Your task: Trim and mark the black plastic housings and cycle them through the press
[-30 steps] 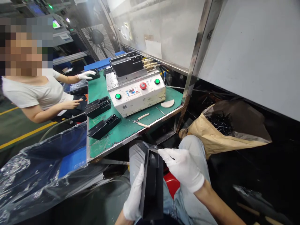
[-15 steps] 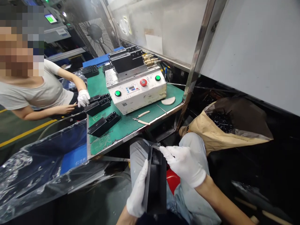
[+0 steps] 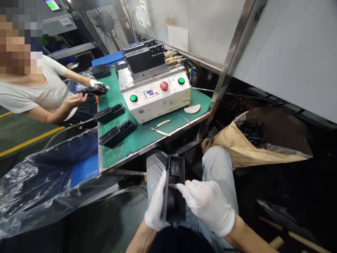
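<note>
A black plastic box [image 3: 177,207], open side facing up, is tilted over my lap. My left hand [image 3: 157,207] in a white glove grips its left wall. In my gloved right hand [image 3: 207,202], fingers closed, is a small dark blade [image 3: 172,185], whose tip lies over the box's opening near the left wall; its rear part is hidden in the fist. On the green table top ahead rest two similar black boxes [image 3: 117,134], and a pair of nippers [image 3: 161,129] with pale handles.
A white control box [image 3: 160,100] with green and red buttons carries more black parts. At the right stands an open paper sack [image 3: 237,147] of black scraps. A co-worker [image 3: 60,91] at the left holds a black part. A plastic-lined bin [image 3: 52,175] is below them.
My right hand with the blade has moved from the box's far end down over its middle. The box is tilted more towards me. The co-worker has lifted a black part off the table.
</note>
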{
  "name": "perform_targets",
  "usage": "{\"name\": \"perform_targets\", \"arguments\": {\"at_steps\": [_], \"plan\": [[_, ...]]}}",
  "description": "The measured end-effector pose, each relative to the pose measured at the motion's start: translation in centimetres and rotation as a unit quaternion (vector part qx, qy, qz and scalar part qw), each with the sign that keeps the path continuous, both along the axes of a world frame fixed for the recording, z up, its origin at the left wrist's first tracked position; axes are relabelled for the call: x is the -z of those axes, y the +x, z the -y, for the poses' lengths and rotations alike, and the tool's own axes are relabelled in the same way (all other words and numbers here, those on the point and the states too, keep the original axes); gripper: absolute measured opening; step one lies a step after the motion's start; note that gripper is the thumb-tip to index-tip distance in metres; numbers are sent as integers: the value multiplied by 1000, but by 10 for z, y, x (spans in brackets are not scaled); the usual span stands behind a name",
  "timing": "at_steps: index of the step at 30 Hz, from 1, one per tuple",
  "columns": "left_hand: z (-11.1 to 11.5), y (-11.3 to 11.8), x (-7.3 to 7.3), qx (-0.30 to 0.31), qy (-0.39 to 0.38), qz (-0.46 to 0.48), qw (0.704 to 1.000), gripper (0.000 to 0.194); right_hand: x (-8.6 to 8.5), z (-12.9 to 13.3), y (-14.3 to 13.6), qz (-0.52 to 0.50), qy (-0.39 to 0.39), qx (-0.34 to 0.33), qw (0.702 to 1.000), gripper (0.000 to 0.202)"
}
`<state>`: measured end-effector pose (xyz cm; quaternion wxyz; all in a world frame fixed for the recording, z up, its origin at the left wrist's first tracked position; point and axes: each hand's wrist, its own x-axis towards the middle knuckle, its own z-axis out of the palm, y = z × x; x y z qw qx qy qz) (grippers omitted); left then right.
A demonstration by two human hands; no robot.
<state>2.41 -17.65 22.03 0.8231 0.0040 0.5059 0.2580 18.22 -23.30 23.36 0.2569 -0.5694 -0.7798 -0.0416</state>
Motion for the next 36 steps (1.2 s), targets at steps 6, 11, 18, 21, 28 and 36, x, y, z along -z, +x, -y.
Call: {"name": "perform_targets", "arguments": {"at_steps": [6, 11, 18, 21, 28, 36], "plan": [[-6, -1, -3, -29, 114, -112, 987, 54, 2, 12, -7, -12, -17, -26, 999, 23], [-15, -1, 5, 14, 31, -43, 999, 70, -7, 17, -6, -75, -73, -55, 993, 34], [-24, 2, 1, 2, 18, -23, 1000, 65, 3, 17, -5, -249, -211, 41, 944, 47], [-24, 3, 2, 1, 32, -16, 999, 61, 8, 15, -6, -264, -243, 47, 932, 46], [-24, 4, 13, -6, 64, 23, 998, 59, 2, 10, -11, -239, -246, 34, 939, 41], [-23, 0, 10, -11, 33, 52, 998, 49, 7, 7, -15, -177, -119, 30, 977, 48]]}}
